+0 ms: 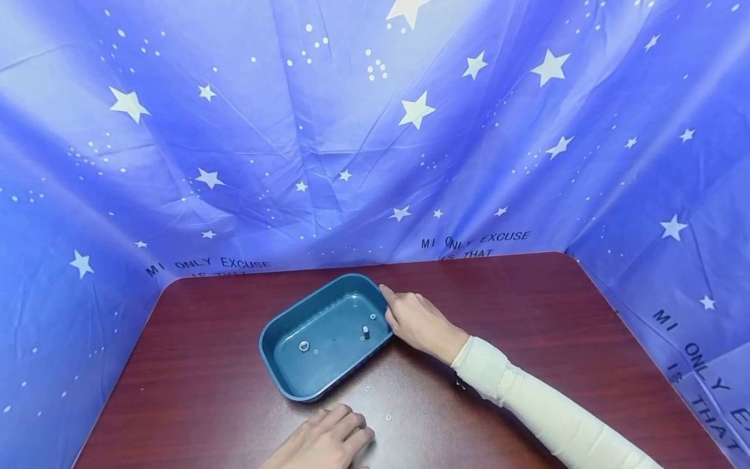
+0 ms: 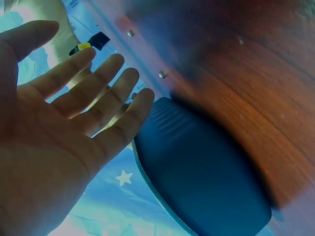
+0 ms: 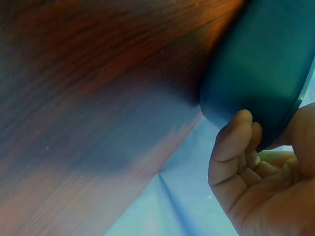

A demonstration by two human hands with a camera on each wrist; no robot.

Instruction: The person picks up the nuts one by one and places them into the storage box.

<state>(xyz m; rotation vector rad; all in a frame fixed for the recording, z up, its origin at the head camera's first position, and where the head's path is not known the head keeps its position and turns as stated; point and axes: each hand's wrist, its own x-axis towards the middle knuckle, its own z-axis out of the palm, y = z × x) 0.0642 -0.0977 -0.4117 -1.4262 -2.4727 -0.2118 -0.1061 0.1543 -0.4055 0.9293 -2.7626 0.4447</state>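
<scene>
A dark teal plastic basin stands at an angle on the table. My right hand grips its right end, the thumb at the rim and curled fingers against the outer wall, as the right wrist view shows. In the basin lie a large silver nut, a dark metal piece and several tiny nuts or rings. Below the basin's near side, my left hand hovers with nothing in it. In the left wrist view its fingers spread loosely, overlapping the basin's outer wall.
Two small nuts lie on the red-brown wooden table right of the left hand, the nearer nut and the farther nut. A blue curtain with white stars hangs around the table's back and sides.
</scene>
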